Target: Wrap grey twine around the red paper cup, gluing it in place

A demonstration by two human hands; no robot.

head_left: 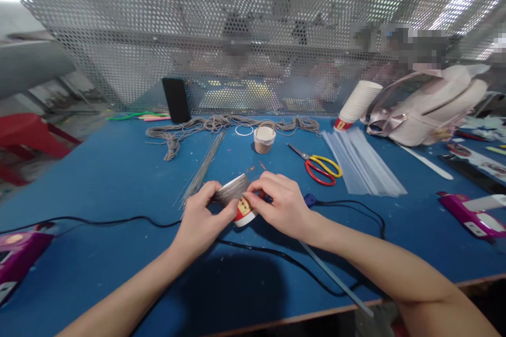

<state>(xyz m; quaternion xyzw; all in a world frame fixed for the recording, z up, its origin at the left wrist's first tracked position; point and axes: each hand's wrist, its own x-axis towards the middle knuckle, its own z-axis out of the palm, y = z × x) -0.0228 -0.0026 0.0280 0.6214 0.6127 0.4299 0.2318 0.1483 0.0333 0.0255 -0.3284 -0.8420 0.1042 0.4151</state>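
A tilted paper cup [245, 209] with a red and gold print is between my hands, its upper part wrapped in grey cord [233, 191]. My left hand [205, 218] grips the cup from the left, with thumb and fingers closed around it. On the cup's right side, my right hand [280, 202] has thumb and forefinger pinched at the lower edge of the winding; whether a cord end is between them is hidden. Partly behind my right hand lies a dark blue tool [310, 200] with a black cable [348, 203].
Behind the cup stand a small wrapped cup [263, 142] and a grey cord pile [215, 124]. Scissors [316, 164], clear plastic strips [361, 163], stacked paper cups [359, 102] and a bag [430, 108] lie rightward. A black phone-like slab [176, 100] leans against the perforated screen [138, 71].
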